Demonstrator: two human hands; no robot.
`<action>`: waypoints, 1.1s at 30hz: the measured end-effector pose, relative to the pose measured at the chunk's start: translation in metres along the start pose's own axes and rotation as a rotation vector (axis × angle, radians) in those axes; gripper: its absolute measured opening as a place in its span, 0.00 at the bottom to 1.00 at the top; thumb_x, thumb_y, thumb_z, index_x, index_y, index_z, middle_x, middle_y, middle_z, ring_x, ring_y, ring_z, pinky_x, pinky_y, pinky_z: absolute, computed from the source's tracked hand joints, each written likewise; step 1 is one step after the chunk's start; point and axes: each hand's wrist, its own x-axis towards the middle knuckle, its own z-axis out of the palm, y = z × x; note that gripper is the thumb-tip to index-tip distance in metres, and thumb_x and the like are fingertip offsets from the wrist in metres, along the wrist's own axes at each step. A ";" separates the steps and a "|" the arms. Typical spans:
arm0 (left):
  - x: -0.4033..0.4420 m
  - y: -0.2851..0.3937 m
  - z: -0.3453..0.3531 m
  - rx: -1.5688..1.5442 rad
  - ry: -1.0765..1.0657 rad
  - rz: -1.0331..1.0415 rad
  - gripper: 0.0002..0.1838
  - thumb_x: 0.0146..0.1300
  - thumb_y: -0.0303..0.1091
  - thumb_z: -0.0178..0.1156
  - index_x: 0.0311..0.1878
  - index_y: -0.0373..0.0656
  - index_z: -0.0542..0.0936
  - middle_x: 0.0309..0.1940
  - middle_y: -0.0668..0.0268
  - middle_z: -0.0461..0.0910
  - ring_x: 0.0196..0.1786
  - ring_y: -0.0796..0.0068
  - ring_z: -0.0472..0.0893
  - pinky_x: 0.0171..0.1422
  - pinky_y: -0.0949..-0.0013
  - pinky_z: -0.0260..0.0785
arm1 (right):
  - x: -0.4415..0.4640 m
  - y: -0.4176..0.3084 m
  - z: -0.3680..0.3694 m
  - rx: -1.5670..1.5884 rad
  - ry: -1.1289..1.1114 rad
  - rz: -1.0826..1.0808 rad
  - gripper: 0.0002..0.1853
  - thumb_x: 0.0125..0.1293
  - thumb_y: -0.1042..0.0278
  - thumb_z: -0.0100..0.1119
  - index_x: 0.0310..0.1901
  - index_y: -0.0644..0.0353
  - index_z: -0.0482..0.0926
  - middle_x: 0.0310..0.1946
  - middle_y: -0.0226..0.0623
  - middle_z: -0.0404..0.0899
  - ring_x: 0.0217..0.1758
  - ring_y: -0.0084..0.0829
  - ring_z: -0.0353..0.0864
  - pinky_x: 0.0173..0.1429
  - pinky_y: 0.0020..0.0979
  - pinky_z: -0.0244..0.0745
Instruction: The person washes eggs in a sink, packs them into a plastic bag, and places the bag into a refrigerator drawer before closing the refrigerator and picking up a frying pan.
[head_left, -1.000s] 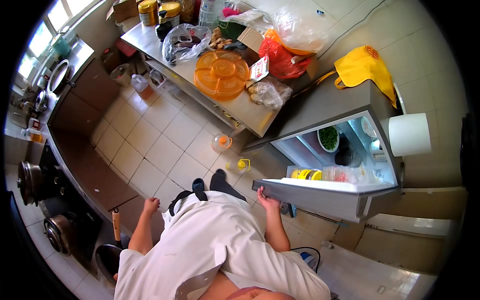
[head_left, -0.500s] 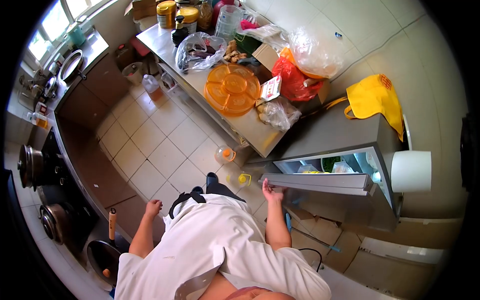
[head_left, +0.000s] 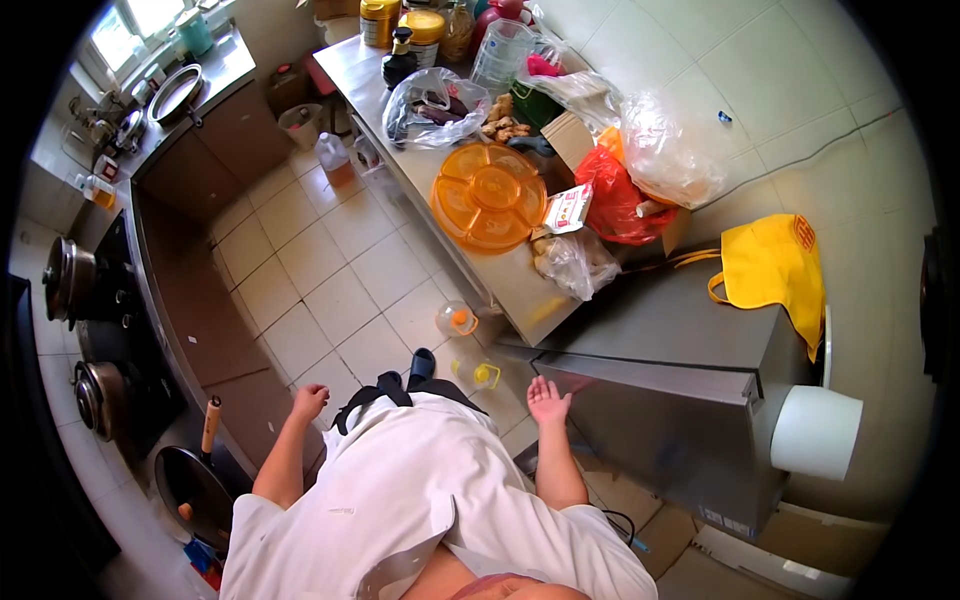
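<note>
My right hand is open, palm up with its fingers spread, beside the near edge of the grey fridge door. The door is closed against the fridge body, and the fridge's inside is hidden. On the other side, my left hand hangs in the air near the brown lower cabinets, fingers curled; whether it holds anything small cannot be made out. A yellow bag lies on the fridge top, and a white roll is at the fridge's right side.
A steel table ahead bears an orange divided tray and several bags. Bottles, one with an orange cap, stand on the floor by its corner. At left are a stove with pots and a pan.
The fridge door has swung from open to closed, hiding the food inside. My right hand has come off the door edge and opened. The view has shifted.
</note>
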 end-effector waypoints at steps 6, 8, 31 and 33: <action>-0.002 -0.008 0.000 0.030 0.049 -0.018 0.15 0.65 0.37 0.61 0.47 0.34 0.84 0.34 0.63 0.85 0.34 0.74 0.82 0.41 0.69 0.76 | -0.004 0.021 -0.003 -0.718 -0.132 0.188 0.28 0.72 0.44 0.53 0.63 0.57 0.70 0.47 0.41 0.80 0.45 0.39 0.82 0.49 0.40 0.78; 0.005 -0.013 -0.002 0.058 0.060 0.000 0.15 0.65 0.37 0.61 0.46 0.35 0.84 0.33 0.64 0.85 0.33 0.75 0.82 0.41 0.69 0.76 | -0.017 0.027 0.012 -0.912 -0.184 0.159 0.22 0.73 0.51 0.56 0.59 0.58 0.75 0.45 0.38 0.81 0.41 0.33 0.82 0.46 0.34 0.78; -0.190 0.240 -0.063 0.686 -0.315 0.731 0.07 0.54 0.39 0.70 0.32 0.47 0.89 0.45 0.66 0.83 0.53 0.64 0.78 0.60 0.64 0.70 | -0.145 0.112 0.264 -1.769 -1.418 0.101 0.07 0.61 0.71 0.69 0.40 0.62 0.87 0.35 0.33 0.85 0.40 0.23 0.80 0.46 0.25 0.74; -0.177 0.243 -0.081 0.671 -0.348 0.692 0.08 0.54 0.39 0.69 0.34 0.48 0.89 0.46 0.65 0.83 0.54 0.64 0.77 0.61 0.64 0.70 | -0.147 0.125 0.282 -1.786 -1.407 0.123 0.09 0.61 0.70 0.69 0.41 0.62 0.87 0.36 0.33 0.85 0.41 0.23 0.80 0.47 0.25 0.74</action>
